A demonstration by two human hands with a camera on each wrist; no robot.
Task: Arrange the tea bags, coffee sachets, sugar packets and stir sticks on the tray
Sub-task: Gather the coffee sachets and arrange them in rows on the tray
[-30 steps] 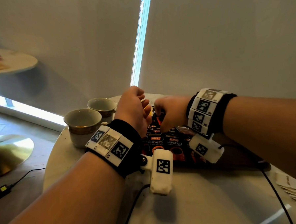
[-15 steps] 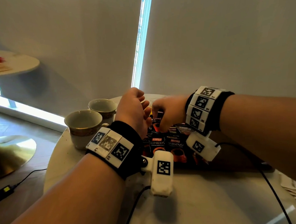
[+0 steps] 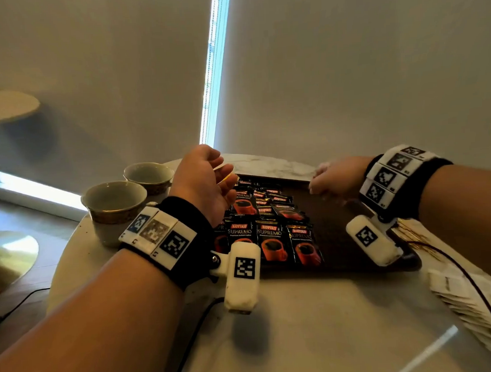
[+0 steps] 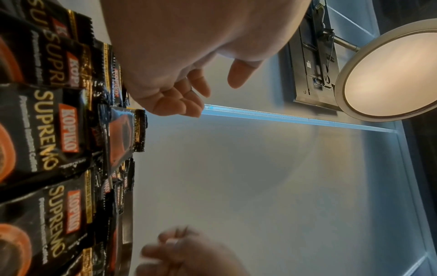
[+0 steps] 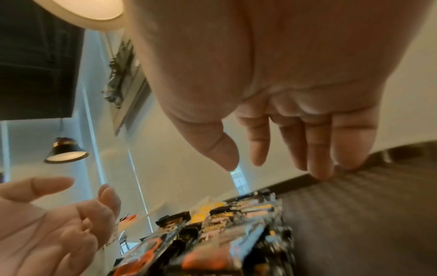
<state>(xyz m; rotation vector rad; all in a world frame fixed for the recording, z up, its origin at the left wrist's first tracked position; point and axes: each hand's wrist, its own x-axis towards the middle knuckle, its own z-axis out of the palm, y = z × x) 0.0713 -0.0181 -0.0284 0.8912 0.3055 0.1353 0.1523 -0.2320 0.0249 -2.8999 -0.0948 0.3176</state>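
tray: we saw the dark tray [image 3: 338,238] sitting on the round pale surface [image 3: 302,325], its right part bare.
coffee sachets: black sachets [image 3: 269,235] lay in overlapping rows on the tray's left and middle; the near row faced up, label readable.
left hand: our left hand [image 3: 201,185] hovered over the tray's left edge, palm turned inward, fingers [image 4: 189,97] loosely curled, gripping nothing that we could see. A yellow-and-white packet edge [image 3: 223,172] showed just past the fingers; we couldn't tell whether it touched them.
right hand: our right hand [image 3: 337,178] was over the tray's far right part, blurred in the head view. The right wrist view showed its fingers [image 5: 319,149] straight and pointing down, fingertips at or just above the tray floor, holding nothing.
hands: well apart, sachets between them.
cups: two cups [image 3: 117,204] stood left of the tray, beside the left wrist.
white packets: a fanned row [image 3: 472,302] lay on the surface, off the tray at near right.
stir sticks: thin brown sticks [image 3: 411,234] lay at the tray's right edge, partly hidden by the right wrist.
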